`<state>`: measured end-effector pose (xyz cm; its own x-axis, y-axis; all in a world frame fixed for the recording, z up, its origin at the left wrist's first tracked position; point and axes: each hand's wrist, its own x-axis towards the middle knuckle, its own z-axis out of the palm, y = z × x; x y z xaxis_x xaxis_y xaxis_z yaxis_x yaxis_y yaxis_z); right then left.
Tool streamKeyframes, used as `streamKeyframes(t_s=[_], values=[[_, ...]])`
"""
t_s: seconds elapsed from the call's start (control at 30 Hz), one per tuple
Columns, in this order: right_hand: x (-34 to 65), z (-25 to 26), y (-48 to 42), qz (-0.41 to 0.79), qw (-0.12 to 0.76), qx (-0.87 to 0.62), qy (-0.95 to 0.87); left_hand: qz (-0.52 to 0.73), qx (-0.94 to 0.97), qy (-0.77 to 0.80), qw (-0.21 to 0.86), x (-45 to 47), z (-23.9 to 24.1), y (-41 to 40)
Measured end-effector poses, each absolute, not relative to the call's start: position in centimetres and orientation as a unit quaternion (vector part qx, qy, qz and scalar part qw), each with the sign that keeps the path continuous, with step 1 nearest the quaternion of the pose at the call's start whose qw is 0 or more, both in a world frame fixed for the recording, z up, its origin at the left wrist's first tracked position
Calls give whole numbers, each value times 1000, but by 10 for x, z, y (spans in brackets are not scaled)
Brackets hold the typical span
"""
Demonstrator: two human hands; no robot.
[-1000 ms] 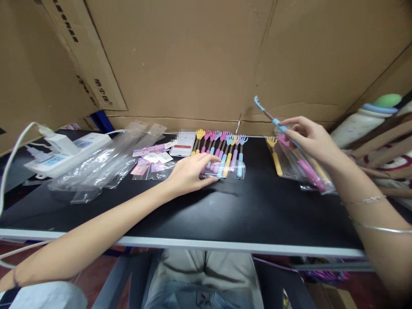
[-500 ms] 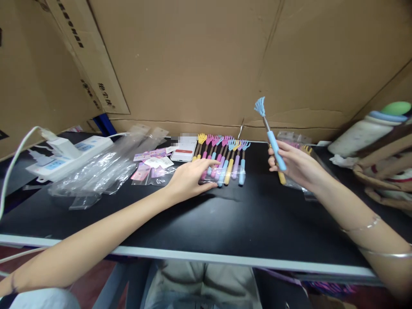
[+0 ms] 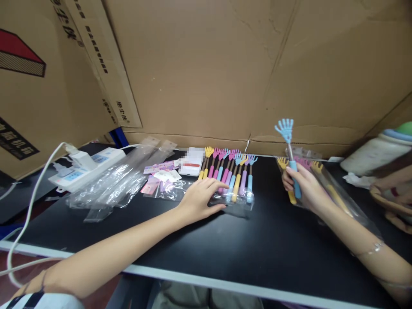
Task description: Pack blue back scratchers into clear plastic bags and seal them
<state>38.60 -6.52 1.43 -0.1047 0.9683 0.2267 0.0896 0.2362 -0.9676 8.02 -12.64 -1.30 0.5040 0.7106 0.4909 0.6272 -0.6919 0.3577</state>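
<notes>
A row of several small hand-shaped scratchers [image 3: 230, 174] in yellow, pink, blue and purple lies on a clear bag on the black table [image 3: 244, 249]. My left hand [image 3: 200, 200] rests on the near ends of that row, fingers pressed flat on the plastic. My right hand [image 3: 304, 187] is closed round the handle of a blue scratcher [image 3: 289, 150], held upright with its claw head up. Behind that hand lies a clear bag [image 3: 328, 189] with more yellow and pink scratchers.
A white power strip [image 3: 85, 168] with cable sits at the left, next to empty clear bags [image 3: 120, 178] and small printed cards [image 3: 159, 174]. A white device [image 3: 191, 165] lies behind the row. Cardboard boxes [image 3: 225, 68] wall the back. A bottle [image 3: 376, 150] lies at the right.
My right hand carried the blue scratcher from over the right bag toward the middle and turned it upright. The left hand stayed on the row. The camera tilted up a little.
</notes>
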Motion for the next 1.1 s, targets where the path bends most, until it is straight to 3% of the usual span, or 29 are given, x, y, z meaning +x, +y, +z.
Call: streamKeyframes(t_s=[0.7,1.1], values=[[393,25,-74,391,516,-451,-615,300,841,434,118,87,-7,-131],[379,25,-91,404,449,-441,-664,304,859,404,85,83,-8,-125]])
